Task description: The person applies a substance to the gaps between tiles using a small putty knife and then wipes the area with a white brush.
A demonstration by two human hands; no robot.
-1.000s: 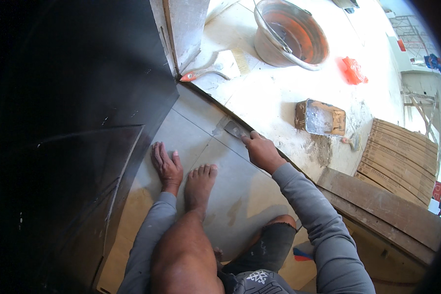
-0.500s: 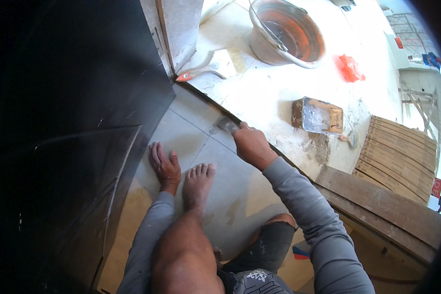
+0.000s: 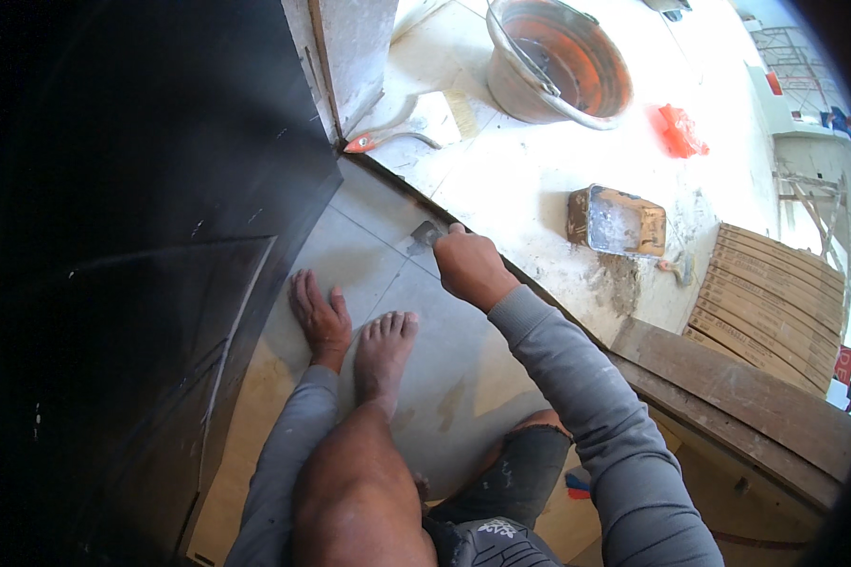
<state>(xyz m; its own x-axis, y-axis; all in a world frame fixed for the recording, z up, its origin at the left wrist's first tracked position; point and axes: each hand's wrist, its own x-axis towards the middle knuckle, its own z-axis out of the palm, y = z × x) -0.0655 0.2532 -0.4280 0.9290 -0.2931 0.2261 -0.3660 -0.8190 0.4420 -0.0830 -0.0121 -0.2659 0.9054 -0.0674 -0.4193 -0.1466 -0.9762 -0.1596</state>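
Note:
My right hand [image 3: 475, 268] is closed round the handle of a putty knife [image 3: 425, 235]. Its flat blade rests on the grey floor tiles [image 3: 345, 241], by a joint and just short of the dark threshold strip [image 3: 416, 192]. Most of the handle is hidden in my fist. My left hand [image 3: 322, 319] lies flat on the tiles with its fingers stretched out, between the dark door panel [image 3: 189, 170] and my bare foot [image 3: 385, 354]. It holds nothing.
Beyond the strip stand a worn bucket [image 3: 515, 90] and an open rectangular tub [image 3: 580, 219]. A wide brush [image 3: 435, 118], a smaller brush [image 3: 681, 270] and a red plastic bag [image 3: 681, 130] lie around them. Flat cartons [image 3: 766, 293] are stacked at right, behind a wooden board [image 3: 728, 402].
My right hand has shifted slightly left and nearer to me with the putty knife, and more of the blade shows. My left hand stays in place on the tiles.

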